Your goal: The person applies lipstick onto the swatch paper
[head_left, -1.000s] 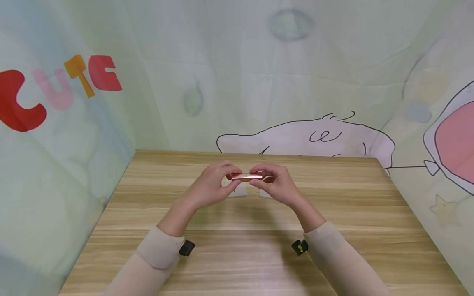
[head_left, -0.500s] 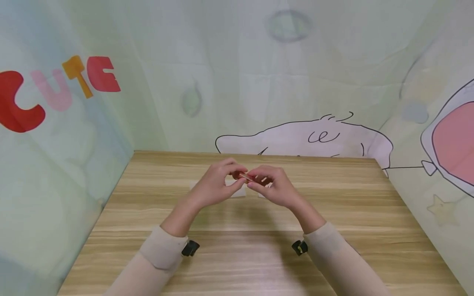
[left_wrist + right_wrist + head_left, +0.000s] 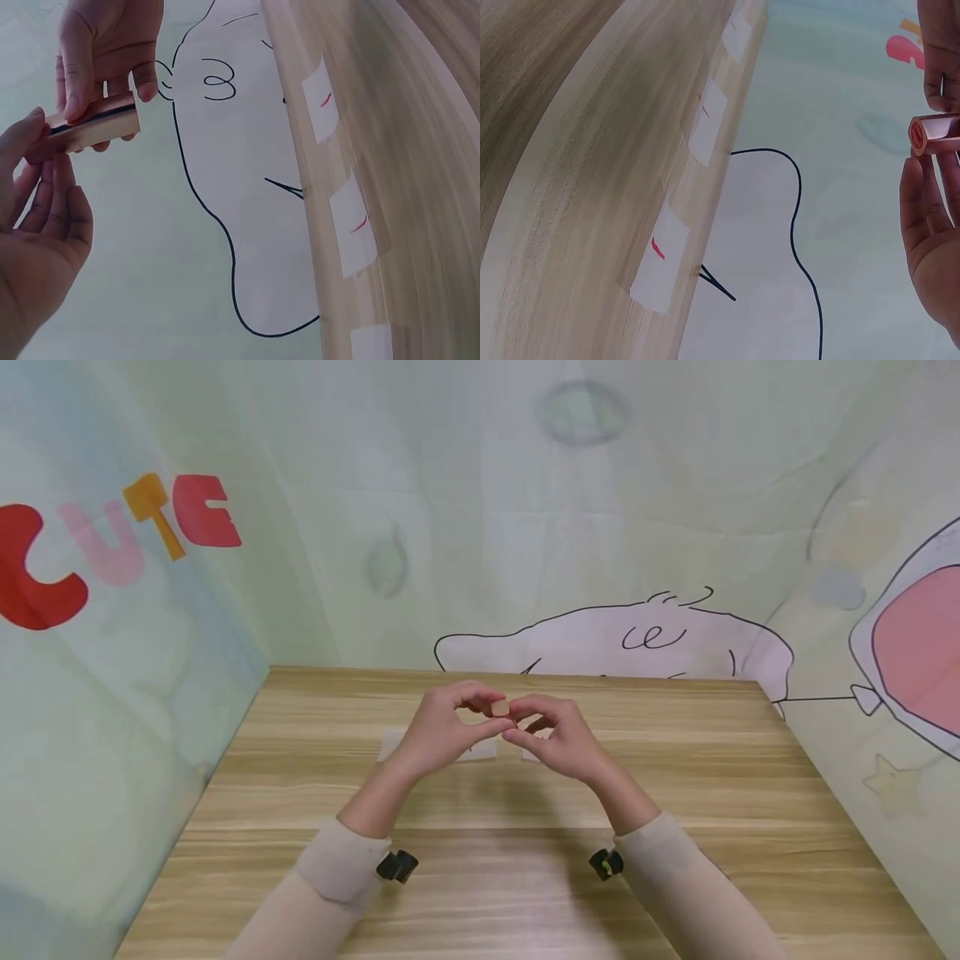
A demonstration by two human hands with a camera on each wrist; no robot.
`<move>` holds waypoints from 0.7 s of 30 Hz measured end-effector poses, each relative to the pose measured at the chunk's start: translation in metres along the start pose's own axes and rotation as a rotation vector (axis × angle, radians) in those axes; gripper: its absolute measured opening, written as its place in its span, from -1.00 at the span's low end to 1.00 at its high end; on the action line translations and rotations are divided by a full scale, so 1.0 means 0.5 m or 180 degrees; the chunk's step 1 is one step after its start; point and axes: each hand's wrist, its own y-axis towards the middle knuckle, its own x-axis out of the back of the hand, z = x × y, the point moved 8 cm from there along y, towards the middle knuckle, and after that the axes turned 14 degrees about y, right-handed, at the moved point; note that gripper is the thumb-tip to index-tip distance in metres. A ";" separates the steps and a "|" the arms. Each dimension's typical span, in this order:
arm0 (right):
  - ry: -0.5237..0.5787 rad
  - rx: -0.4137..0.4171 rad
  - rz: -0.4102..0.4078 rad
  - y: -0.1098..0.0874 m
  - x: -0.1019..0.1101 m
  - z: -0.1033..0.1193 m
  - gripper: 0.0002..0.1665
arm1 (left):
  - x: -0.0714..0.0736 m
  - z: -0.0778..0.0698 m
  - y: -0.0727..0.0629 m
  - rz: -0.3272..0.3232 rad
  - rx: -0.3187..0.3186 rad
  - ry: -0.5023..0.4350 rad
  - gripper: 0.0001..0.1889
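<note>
Both hands hold a shiny rose-gold lipstick tube (image 3: 97, 129) between them, raised over the far part of the table. In the left wrist view my left hand (image 3: 438, 739) has its thumb at one end of the tube, with curled fingers below. My right hand (image 3: 562, 739) lays its thumb along the tube, and its fingers show behind it. A faceted end of the tube (image 3: 919, 137) with a reddish round face shows in the right wrist view. From the head view the tube is mostly hidden by the fingers.
White paper slips with red marks lie on the wood-grain table (image 3: 480, 893) near its back edge, among them one slip (image 3: 480, 750) behind the left hand and another slip (image 3: 660, 262). A printed curtain (image 3: 330, 568) stands behind. Each wrist wears a small black camera (image 3: 397, 866).
The tube has turned from lying crosswise between the hands to being mostly hidden in the head view. The left hand has shifted slightly right, and its thumb and index finger have spread apart.
</note>
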 end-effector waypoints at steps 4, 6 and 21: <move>0.0031 -0.0025 -0.0029 -0.004 0.010 -0.002 -0.76 | -0.013 0.001 0.009 0.0012 0.0128 -0.0214 -0.71; 0.0032 -0.0050 -0.0047 -0.006 0.015 -0.002 -0.75 | -0.020 -0.002 0.014 0.0022 0.0103 -0.0264 -0.71; -0.0098 -0.0090 -0.0163 -0.026 0.052 0.052 -0.75 | -0.080 -0.013 0.055 0.0096 -0.0030 -0.0370 -0.70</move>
